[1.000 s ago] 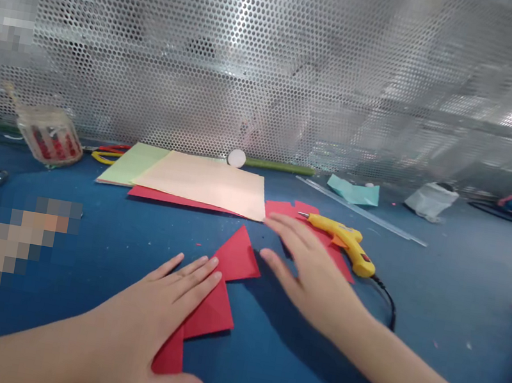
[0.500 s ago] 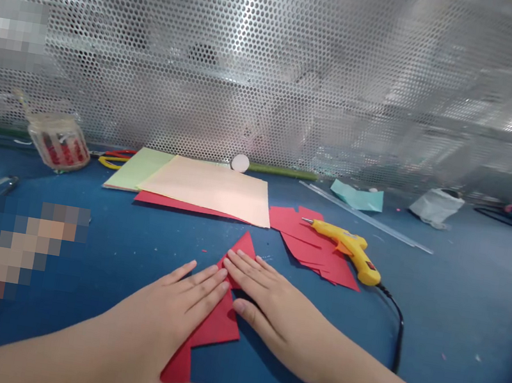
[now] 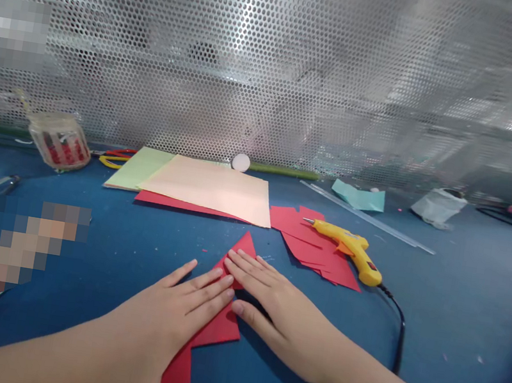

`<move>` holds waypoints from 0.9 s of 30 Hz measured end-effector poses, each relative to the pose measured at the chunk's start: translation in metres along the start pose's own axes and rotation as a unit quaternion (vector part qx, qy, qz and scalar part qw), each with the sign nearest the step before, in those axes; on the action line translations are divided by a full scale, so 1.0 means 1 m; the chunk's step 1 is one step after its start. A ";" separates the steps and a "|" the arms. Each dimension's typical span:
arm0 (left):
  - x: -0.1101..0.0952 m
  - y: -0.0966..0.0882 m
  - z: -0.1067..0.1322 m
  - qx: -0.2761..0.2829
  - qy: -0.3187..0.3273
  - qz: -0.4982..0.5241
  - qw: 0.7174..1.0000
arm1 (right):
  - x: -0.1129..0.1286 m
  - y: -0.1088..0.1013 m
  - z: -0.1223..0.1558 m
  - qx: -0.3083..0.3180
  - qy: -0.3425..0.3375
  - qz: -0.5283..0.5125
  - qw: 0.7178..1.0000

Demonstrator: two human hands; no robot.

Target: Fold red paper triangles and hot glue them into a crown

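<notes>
A folded red paper [image 3: 219, 329] lies on the blue table, its pointed tip facing away from me and a narrow strip running toward my left thumb. My left hand [image 3: 182, 316] rests flat on its left side, fingers spread and thumb stretched out near the bottom edge. Across the upper part of the paper lies my right hand [image 3: 275, 301], fingers straight and palm down. The fingertips of both hands nearly meet at the middle of the paper. Much of the paper's left side is hidden under my left hand.
A yellow glue gun [image 3: 349, 248] sits on red paper pieces [image 3: 307, 235] to the right, its cord trailing forward. Behind are cream sheets [image 3: 212, 188], a green sheet [image 3: 137, 169], a jar [image 3: 59, 144], clear sticks [image 3: 368, 219] and a perforated metal panel [image 3: 274, 78].
My left fingers have slid slightly to the right across the red paper, and the left thumb has dropped lower. My right hand stays almost still.
</notes>
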State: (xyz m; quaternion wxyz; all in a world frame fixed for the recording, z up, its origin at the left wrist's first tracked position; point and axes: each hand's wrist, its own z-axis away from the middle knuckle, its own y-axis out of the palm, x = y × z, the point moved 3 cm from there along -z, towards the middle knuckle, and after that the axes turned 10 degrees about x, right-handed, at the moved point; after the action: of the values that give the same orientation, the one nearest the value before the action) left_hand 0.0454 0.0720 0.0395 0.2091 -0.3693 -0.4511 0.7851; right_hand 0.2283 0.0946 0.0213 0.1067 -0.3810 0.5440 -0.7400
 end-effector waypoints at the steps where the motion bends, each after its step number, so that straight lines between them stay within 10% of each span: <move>1: 0.000 0.000 0.000 -0.018 0.002 -0.003 1.000 | 0.000 0.000 0.000 0.000 -0.002 -0.001 1.000; 10: 0.004 0.008 0.004 -0.072 0.029 0.016 0.997 | -0.029 0.008 -0.001 -0.154 0.163 -0.048 0.974; 27: -0.001 0.004 0.014 -0.137 0.038 -0.120 0.983 | -0.014 0.001 -0.020 -0.259 0.067 -0.368 0.890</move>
State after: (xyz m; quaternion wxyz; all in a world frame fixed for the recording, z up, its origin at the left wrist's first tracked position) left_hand 0.0355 0.0621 0.0409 0.2663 -0.3676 -0.5868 0.6705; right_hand 0.2246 0.1167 0.0118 -0.3126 -0.5173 0.5432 -0.5828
